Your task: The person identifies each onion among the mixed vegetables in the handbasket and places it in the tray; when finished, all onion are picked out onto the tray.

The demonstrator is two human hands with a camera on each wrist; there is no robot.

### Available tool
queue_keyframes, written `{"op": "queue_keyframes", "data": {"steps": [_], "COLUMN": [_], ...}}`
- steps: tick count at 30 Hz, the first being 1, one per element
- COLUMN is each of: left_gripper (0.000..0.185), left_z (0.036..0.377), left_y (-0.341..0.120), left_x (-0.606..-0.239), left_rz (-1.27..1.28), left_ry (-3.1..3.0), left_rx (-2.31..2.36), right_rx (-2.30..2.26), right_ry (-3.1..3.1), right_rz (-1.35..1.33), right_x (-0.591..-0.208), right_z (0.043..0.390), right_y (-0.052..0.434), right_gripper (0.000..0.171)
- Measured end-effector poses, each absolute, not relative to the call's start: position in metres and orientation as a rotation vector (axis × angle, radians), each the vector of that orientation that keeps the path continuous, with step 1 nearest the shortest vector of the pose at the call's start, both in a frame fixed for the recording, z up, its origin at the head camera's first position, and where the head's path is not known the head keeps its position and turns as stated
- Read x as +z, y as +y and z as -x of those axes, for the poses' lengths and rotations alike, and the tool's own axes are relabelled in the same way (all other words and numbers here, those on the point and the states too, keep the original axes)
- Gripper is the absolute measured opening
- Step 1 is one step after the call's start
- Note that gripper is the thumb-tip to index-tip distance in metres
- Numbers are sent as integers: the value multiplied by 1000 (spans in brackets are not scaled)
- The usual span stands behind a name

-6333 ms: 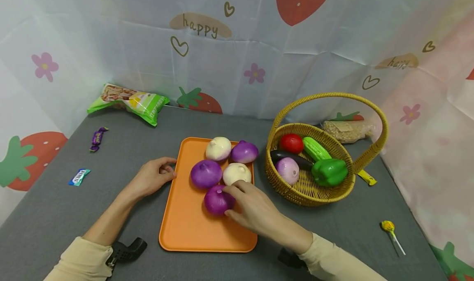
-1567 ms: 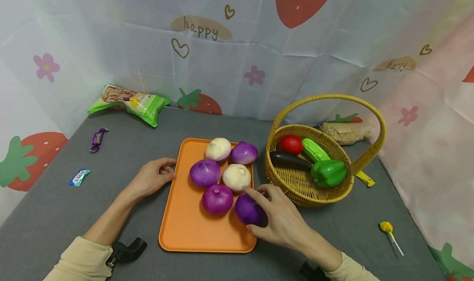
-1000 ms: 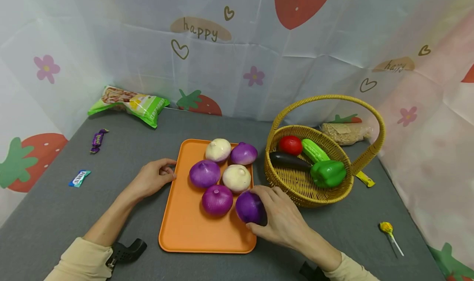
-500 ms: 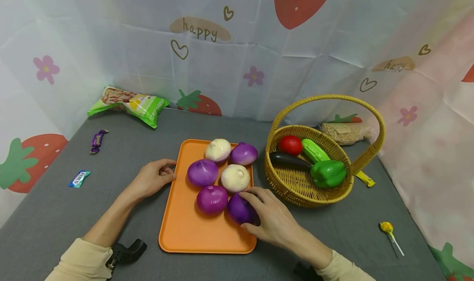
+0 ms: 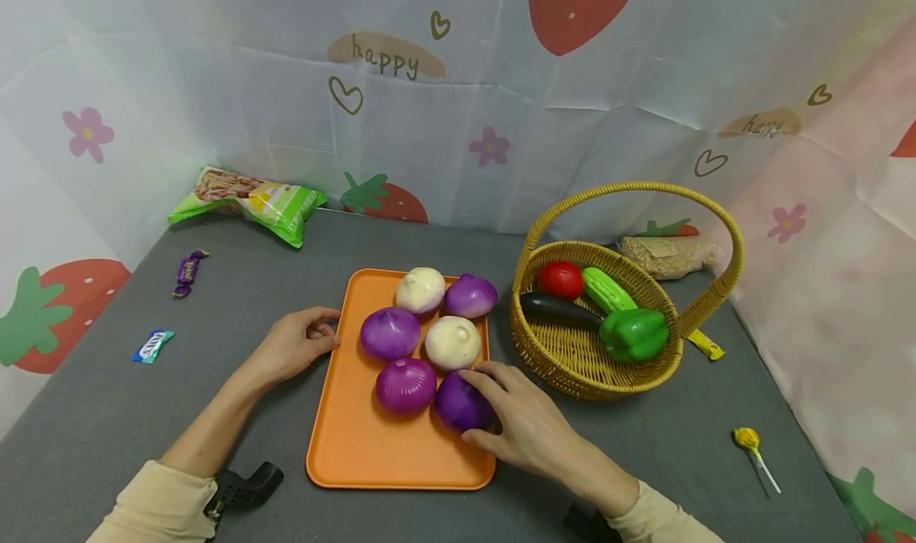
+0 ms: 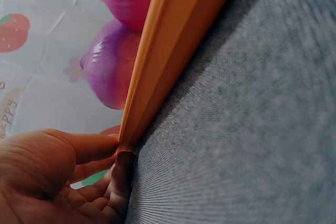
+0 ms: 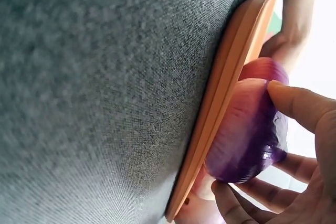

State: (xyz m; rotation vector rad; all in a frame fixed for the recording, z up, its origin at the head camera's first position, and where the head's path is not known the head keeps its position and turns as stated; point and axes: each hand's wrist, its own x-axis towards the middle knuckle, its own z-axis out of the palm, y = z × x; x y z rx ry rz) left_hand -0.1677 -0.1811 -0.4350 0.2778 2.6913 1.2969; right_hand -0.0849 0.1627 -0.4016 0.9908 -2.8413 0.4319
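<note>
My right hand [image 5: 525,420] holds a dark purple onion [image 5: 460,402] between thumb and fingers, over the right side of an orange tray [image 5: 390,463]. In the right wrist view the same onion [image 7: 244,135] sits low against the tray's rim. Beside it on the tray is a magenta onion [image 5: 405,385]. Farther back lie two purple onions, one left [image 5: 390,334] and one right [image 5: 471,296], and two whitish onions, one in front [image 5: 453,343] and one behind [image 5: 420,290]. My left hand [image 5: 296,343] pinches the tray's left edge, seen closely in the left wrist view.
A yellow wicker basket [image 5: 597,388] at right holds a tomato [image 5: 561,280], an eggplant [image 5: 558,311], a green pepper [image 5: 634,335] and a green ridged vegetable [image 5: 608,290]. A snack bag [image 5: 250,201], wrapped candies [image 5: 188,273] and a lollipop [image 5: 747,440] lie farther out.
Since the earliest frame, the onion in the basket is gone and my right hand has the dark purple onion on the tray. Lately it slid left, with the magenta onion shifting left too.
</note>
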Motion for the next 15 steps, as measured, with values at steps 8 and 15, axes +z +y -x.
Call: {"op": "queue_keyframes", "data": {"steps": [8, 15], "left_gripper": [40, 40], "left_z": [167, 167], "left_y": [-181, -181], "left_x": [-434, -434], "left_rz": [-270, -280], "left_ry": [2700, 2715], "left_rx": [1284, 1283], "right_rx": [474, 461], "right_ry": [-2852, -2844], "right_rz": [-981, -972], "right_x": [-402, -403], "right_z": [84, 85], "right_y": [163, 163], "right_gripper": [68, 71]}}
